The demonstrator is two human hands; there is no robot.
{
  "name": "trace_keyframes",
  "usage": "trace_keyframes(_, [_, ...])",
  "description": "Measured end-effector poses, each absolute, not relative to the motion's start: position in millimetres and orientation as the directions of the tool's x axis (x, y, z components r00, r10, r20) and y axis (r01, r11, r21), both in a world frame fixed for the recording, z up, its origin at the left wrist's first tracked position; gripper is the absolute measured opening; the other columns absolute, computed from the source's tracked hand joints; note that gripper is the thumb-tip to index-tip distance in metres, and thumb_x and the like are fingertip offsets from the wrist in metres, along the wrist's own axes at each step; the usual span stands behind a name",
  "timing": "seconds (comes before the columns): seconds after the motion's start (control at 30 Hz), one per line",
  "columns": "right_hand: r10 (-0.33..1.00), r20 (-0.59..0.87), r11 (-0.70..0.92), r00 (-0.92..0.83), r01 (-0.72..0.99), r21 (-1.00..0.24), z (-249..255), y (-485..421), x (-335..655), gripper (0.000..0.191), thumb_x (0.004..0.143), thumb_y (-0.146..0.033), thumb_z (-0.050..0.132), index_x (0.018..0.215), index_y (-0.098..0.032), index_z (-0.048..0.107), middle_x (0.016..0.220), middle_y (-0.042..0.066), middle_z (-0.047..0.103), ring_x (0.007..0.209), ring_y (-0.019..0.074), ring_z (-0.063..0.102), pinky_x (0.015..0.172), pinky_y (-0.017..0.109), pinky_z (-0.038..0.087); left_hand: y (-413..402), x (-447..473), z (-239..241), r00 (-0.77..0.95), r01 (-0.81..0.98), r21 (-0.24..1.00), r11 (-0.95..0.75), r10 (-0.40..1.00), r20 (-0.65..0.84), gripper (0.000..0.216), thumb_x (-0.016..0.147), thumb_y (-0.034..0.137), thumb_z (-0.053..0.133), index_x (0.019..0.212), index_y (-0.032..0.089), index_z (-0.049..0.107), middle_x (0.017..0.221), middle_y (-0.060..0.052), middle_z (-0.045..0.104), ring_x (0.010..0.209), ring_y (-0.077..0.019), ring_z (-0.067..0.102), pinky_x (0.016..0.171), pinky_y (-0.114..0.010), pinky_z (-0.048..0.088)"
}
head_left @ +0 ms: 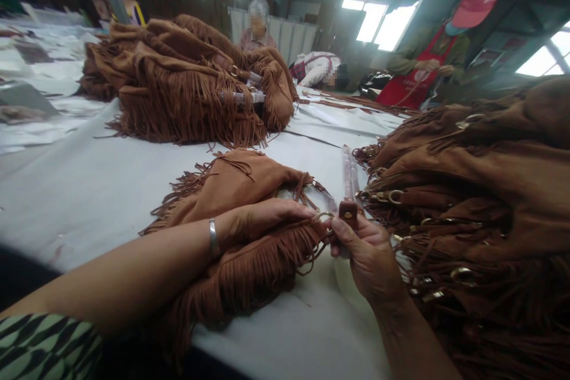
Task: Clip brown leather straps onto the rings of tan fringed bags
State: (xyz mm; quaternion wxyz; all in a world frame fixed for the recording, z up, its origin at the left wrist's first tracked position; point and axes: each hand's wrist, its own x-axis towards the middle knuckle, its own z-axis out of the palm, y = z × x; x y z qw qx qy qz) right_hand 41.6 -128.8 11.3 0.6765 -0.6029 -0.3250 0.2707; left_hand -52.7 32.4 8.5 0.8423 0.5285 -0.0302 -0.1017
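A brown fringed suede bag (pixel 249 181) lies in front of me on the white-covered table. My left hand (pixel 271 218) reaches across it, its fingertips closed at the gold ring (pixel 326 215) on the bag's right end. From the right, my right hand (pixel 367 249) pinches a brown leather strap (pixel 348 212) whose folded end bears a gold stud. Clear plastic wrapping (pixel 350 172) covers the strap's length, which points away from me. Thumb and fingers of the right hand also sit against the ring. Whether the strap end passes through the ring is hidden by my fingers.
A large heap of brown fringed bags (pixel 178 83) stands at the back left. Another pile of bags with gold rings (pixel 481 190) rises close by my right arm. Across the table (pixel 89 172) are several people, one in a red apron (pixel 412 83).
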Motion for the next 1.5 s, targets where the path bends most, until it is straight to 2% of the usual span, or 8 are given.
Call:
trace_keyframes(0.2, [0.785,0.073,0.132,0.616,-0.051,-0.99,9.5,-128.6,45.7,0.017,0.075,-0.032,0.071,0.075,-0.015,0.069,0.063,0.001,0.059,0.051,0.0087,0.05,0.044,0.02,0.039,35.7,-50.0,2.4,0.92,0.258,0.809,0.528,-0.391,-0.038,0.025,0.071,0.024,0.064,0.093,0.011,0.064,0.085,-0.004,0.063,0.079,-0.0133,0.057,0.078,-0.024,0.044])
trace_keyframes(0.37, [0.743,-0.053,0.104,0.667,-0.194,-0.976,15.8,-133.1,56.2,0.025,0.076,-0.039,0.07,0.073,-0.014,0.068,0.06,0.0,0.057,0.045,0.0067,0.048,0.04,0.018,0.038,31.2,-54.9,6.0,0.936,0.274,0.803,0.528,-0.339,-0.097,0.021,0.065,0.013,0.066,0.085,0.012,0.06,0.075,0.0,0.059,0.067,-0.0096,0.055,0.067,-0.022,0.045])
trace_keyframes(0.7, [0.724,-0.049,0.134,0.688,-0.209,-0.969,10.8,-126.1,39.4,0.024,0.068,-0.036,0.076,0.071,-0.014,0.067,0.061,-0.001,0.056,0.045,0.0068,0.048,0.04,0.018,0.037,35.2,-49.8,-3.2,0.961,0.177,0.818,0.547,-0.275,-0.024,0.024,0.068,0.018,0.067,0.088,0.014,0.056,0.078,-0.002,0.057,0.067,-0.0111,0.056,0.068,-0.025,0.047])
trace_keyframes(0.93, [0.763,0.009,0.111,0.646,-0.118,-0.987,8.6,-124.8,31.5,0.016,0.072,-0.03,0.074,0.075,-0.016,0.067,0.056,-0.002,0.058,0.046,0.0076,0.045,0.042,0.019,0.034,33.9,-52.3,1.9,0.946,0.187,0.79,0.584,-0.324,0.015,0.03,0.071,0.018,0.065,0.098,0.014,0.052,0.09,-0.009,0.063,0.084,-0.0192,0.062,0.077,-0.032,0.047])
trace_keyframes(1.0, [0.764,0.034,0.106,0.644,-0.074,-0.992,10.6,-126.8,33.8,0.016,0.073,-0.03,0.073,0.077,-0.016,0.067,0.058,-0.001,0.058,0.047,0.008,0.045,0.043,0.019,0.035,32.2,-54.7,5.9,0.956,0.178,0.781,0.599,-0.293,0.006,0.028,0.075,0.019,0.063,0.101,0.015,0.053,0.088,-0.006,0.062,0.081,-0.0176,0.061,0.075,-0.03,0.047])
trace_keyframes(1.17, [0.725,0.104,0.125,0.681,0.018,-0.992,12.8,-125.1,29.0,0.015,0.074,-0.03,0.072,0.08,-0.017,0.068,0.06,-0.002,0.057,0.05,0.0084,0.045,0.046,0.021,0.035,30.1,-55.9,4.0,0.951,0.287,0.756,0.589,-0.273,-0.148,0.037,0.087,0.046,0.05,0.102,0.013,0.059,0.08,-0.005,0.06,0.069,-0.0133,0.057,0.067,-0.027,0.046])
trace_keyframes(1.33, [0.642,0.19,0.115,0.743,0.152,-0.982,15.0,-120.9,16.0,0.017,0.079,-0.033,0.066,0.078,-0.017,0.062,0.061,-0.003,0.052,0.051,0.0089,0.043,0.048,0.022,0.035,31.6,-53.8,-2.2,0.957,0.231,0.827,0.513,-0.272,-0.098,0.032,0.084,0.041,0.059,0.096,0.012,0.061,0.087,-0.007,0.06,0.075,-0.0127,0.055,0.07,-0.025,0.044])
trace_keyframes(1.5, [0.831,0.206,-0.019,0.516,0.397,-0.918,39.5,-133.8,32.6,0.02,0.085,-0.035,0.058,0.076,-0.017,0.058,0.062,-0.002,0.048,0.055,0.0104,0.041,0.049,0.022,0.036,30.2,-53.0,-2.6,0.948,0.241,0.831,0.501,-0.305,-0.092,0.032,0.078,0.042,0.066,0.087,0.012,0.061,0.078,-0.002,0.057,0.069,-0.0104,0.053,0.068,-0.024,0.042])
